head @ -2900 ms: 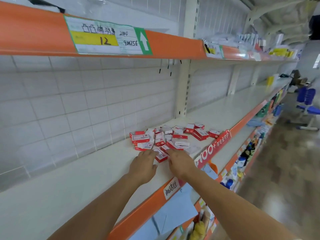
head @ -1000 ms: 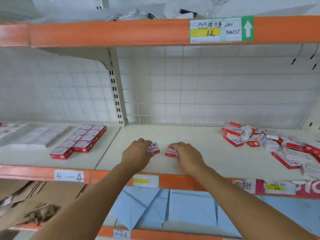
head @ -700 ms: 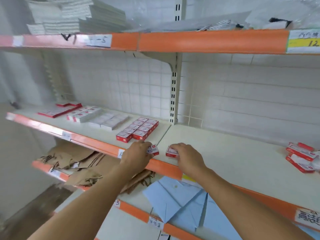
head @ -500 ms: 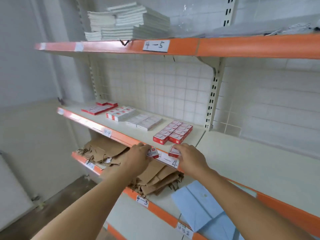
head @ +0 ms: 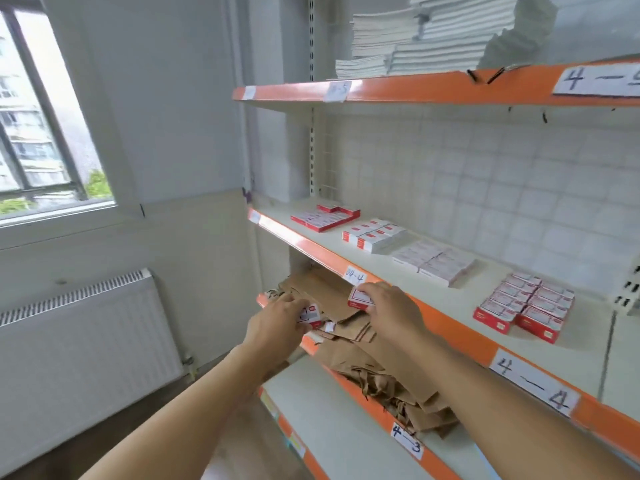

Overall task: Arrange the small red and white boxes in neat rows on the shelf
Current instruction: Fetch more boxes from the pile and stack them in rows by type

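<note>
So the shelf point(head: 408, 271) marked 4-4 runs away up and to the left from the camera, orange front lip facing us, and it already has tidy blocks of boxes on it: the nearest red and white block point(head: 524, 311) sits on the right, then a paler block point(head: 434, 263), another red and white block point(head: 374, 233), and a flatter red group point(head: 323, 216) at the far end. Below the lip there's a heap of brown paper bags point(head: 363, 344) on the shelf underneath.

Both hands are out in front of the lip, not over the shelf surface yet. The right hand point(head: 388, 311) is nearer to it, fingers curled round a small box point(head: 358, 301) that's right against the lip near the handwritten tag. The left hand point(head: 280, 322) is lower and further left, fingers wrapped on a second box point(head: 310, 315) hanging over the paper bags. The nearest block lies to the right of both hands and further in, its long axis running with the shelf depth, so I'd guess the boxes have to go up over the lip and rightward to join a row.

Compared to half a second ago the view has swung left: the window and radiator are now in shot, and the hands sit further left of that nearest block, each with the same box in its grasp.
</note>
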